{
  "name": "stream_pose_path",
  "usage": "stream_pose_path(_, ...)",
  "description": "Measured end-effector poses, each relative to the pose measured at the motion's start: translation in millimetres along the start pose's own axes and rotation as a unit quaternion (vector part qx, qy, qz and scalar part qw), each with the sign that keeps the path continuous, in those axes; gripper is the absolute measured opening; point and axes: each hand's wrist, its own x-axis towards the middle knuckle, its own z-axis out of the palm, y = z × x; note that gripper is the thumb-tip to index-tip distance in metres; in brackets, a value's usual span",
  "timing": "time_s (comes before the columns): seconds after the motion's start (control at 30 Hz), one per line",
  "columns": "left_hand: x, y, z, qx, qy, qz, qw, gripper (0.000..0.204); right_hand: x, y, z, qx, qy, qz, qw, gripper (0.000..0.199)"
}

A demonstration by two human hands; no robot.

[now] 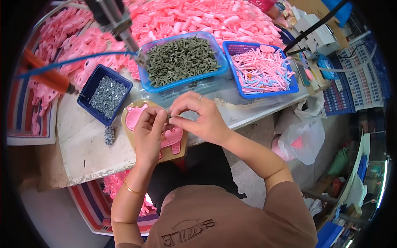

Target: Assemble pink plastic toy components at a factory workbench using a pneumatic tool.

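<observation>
My left hand [149, 130] and my right hand [198, 115] meet fingertip to fingertip, both closed in a pinch. Between them shows a bit of a small dark piece [170, 117]; the fingers cover most of it, so its kind is unclear. Under the hands lies a tan holding block [180, 151] at the table's near edge. In it sit pink plastic parts: a rounded one [132, 117] on the left and a flat shaped one [172, 137] on the right, partly hidden by my left hand.
Beyond stand a blue tray of grey-green plastic pieces [182, 58], a dark blue bin of small metal parts [108, 97] and a blue basket of pink and blue sticks [262, 70]. Pink parts [198, 18] heap behind. A metal tool [120, 27] and an orange-handled tool [49, 74] hang overhead.
</observation>
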Motion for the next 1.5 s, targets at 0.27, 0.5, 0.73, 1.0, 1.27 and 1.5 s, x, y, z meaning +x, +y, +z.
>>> stream_pose_path(0.27, -8.6, 19.4, -1.3, 0.079, -0.001, -0.040, 0.996, 0.015, 1.9, 39.3, -133.7, -0.239, 0.122, 0.125, 0.955, 0.013)
stream_pose_path(0.5, -6.6, 14.2, -5.8, 0.075, -0.050, -0.049, 0.995, 0.017, 6.6, 100.9, -234.3, -0.609, 0.069, -0.010, 0.790, 0.020)
stream_pose_path(0.73, -5.7, 17.4, -14.2, 0.103, -0.015, -0.088, 0.991, 0.025, 20.0, 83.9, -224.7, -0.433, 0.101, 0.069, 0.893, 0.017)
stream_pose_path(1.0, -4.8, 21.7, -18.5, 0.083, -0.037, -0.098, 0.991, 0.027, 25.1, 57.3, -195.2, -0.008, 0.198, 0.211, 0.957, 0.018)
stream_pose_path(1.27, -2.7, 16.9, -16.5, 0.059, -0.038, -0.068, 0.995, 0.027, 14.4, -11.7, -62.2, 0.194, -0.031, 0.260, 0.946, 0.015)
stream_pose_path(1.5, -12.4, 17.2, -19.5, 0.056, 0.003, -0.077, 0.995, 0.028, 3.1, -8.3, -24.5, 0.170, 0.000, 0.253, 0.952, 0.018)
